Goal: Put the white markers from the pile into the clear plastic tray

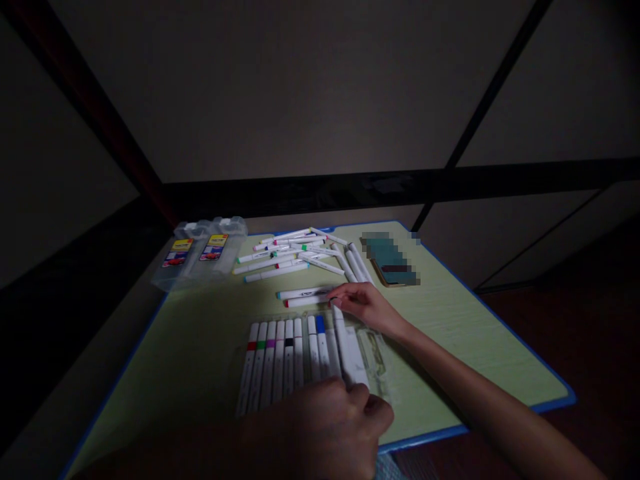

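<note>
A clear tray (384, 380) lies on the near part of the table (430, 393), holding white markers in side-by-side rows. Its left group (273, 367) shows red, green, purple and black bands among paler ones; to the right of it stand more, one with a blue cap (321, 325). At the table's far left corner is a clear plastic case (227, 257) in two sections, each bearing a yellow-and-blue label.

The right hand (363, 307) reaches in from the right, thumb and fingers pinched together on the far end of a white marker (340, 340) above the tray's right part. The left hand (345, 413) is curled over the tray's near edge, at that marker's near end; its fingertips are hidden, so I cannot tell whether they grip it.

The held marker's long axis runs from the right fingertips back toward the left hand, its far end slanting slightly left. Which end is capped cannot be made out.

Two loose markers (303, 302), one red-tipped and one blue-tipped, lie crosswise just left of the right hand. Behind them is a scattered heap of markers (287, 253), with a teal flat object (390, 257) to its right.
</note>
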A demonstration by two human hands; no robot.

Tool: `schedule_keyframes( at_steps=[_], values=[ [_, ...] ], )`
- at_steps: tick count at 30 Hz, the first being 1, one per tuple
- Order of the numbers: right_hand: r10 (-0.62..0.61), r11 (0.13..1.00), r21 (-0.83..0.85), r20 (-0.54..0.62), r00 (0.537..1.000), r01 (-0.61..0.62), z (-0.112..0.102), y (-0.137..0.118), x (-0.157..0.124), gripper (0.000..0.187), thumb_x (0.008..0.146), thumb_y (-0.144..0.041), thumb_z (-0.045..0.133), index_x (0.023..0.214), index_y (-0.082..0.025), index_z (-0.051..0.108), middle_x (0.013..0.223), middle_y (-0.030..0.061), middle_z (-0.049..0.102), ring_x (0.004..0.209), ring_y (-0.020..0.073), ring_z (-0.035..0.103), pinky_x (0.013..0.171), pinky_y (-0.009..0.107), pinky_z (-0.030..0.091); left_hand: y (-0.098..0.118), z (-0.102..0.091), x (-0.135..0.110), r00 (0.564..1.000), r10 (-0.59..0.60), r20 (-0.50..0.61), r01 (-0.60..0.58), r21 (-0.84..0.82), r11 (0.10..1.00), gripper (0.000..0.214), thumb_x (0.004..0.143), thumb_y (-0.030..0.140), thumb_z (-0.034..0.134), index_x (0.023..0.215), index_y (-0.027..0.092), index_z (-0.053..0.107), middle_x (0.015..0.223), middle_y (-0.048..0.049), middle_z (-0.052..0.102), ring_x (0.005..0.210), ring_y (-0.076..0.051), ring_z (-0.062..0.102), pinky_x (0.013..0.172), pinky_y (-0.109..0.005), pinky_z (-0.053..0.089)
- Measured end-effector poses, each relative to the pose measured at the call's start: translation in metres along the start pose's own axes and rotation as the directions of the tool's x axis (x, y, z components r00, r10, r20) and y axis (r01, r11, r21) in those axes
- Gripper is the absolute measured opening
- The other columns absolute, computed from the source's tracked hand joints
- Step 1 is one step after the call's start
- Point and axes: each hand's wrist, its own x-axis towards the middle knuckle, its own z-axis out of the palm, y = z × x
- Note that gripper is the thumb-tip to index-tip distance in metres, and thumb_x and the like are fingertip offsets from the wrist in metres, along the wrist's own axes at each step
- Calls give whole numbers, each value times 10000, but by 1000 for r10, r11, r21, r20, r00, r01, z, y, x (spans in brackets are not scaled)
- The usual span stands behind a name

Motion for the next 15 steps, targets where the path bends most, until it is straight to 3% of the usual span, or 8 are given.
schedule_keyframes(
  at_steps=[6, 15],
  values=[
    [-28, 999, -28, 27, 999, 29, 3, -1, -1, 218, 769, -359, 556, 846, -168, 628, 766, 35, 645, 663, 139, 566, 601, 267, 427, 0, 2, -1, 1000, 7, -8, -7, -46, 999, 202, 730, 228, 596, 539, 167, 569, 680, -45, 542, 557, -150, 483, 359, -273, 198],
    [-73, 982, -165, 98, 992, 88, 6, 0, -4, 142, 831, -282, 489, 892, -177, 562, 794, 33, 612, 725, 148, 564, 648, 273, 440, -6, -6, -5, 995, 76, 70, -75, -18, 997, 146, 672, 189, 637, 536, 188, 584, 607, -38, 512, 541, -163, 483, 343, -275, 210]
  ],
)
